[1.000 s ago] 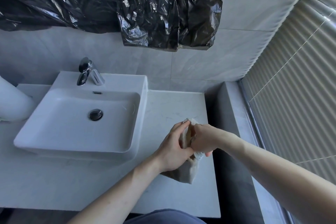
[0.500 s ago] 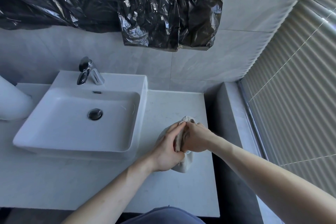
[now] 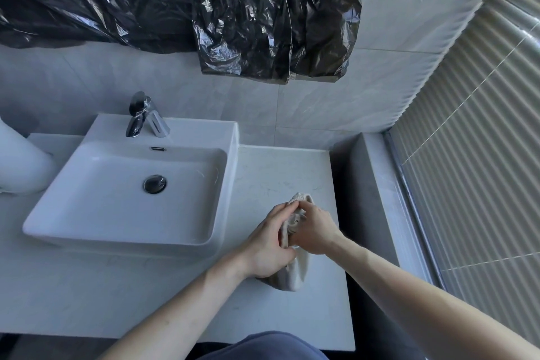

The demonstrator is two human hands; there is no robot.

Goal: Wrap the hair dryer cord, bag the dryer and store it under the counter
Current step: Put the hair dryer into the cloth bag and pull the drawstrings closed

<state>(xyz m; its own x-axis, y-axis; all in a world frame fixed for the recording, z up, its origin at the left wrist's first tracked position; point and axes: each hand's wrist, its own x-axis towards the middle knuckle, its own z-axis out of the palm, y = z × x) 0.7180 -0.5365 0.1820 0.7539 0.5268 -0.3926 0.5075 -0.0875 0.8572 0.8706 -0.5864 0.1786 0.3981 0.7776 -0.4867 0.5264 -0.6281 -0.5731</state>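
Note:
A beige cloth bag [image 3: 295, 275] lies on the white counter [image 3: 280, 172] to the right of the sink. Both hands clasp it from either side. My left hand [image 3: 270, 242] wraps the bag's left side and my right hand [image 3: 317, 229] grips its gathered upper part, whose bunched mouth [image 3: 299, 199] sticks out past the fingers. The hair dryer and its cord are hidden; I cannot tell whether they are inside the bag.
A white square sink [image 3: 128, 193] with a chrome tap [image 3: 140, 117] takes up the counter's left part. Black plastic sheeting [image 3: 204, 9] hangs on the wall above. A grey ledge [image 3: 371, 190] and ribbed blinds [image 3: 473, 155] bound the right side.
The bag has been lowered from a lifted, tilted hold onto the counter. Both hands have closed tighter around its upper part and shifted slightly left.

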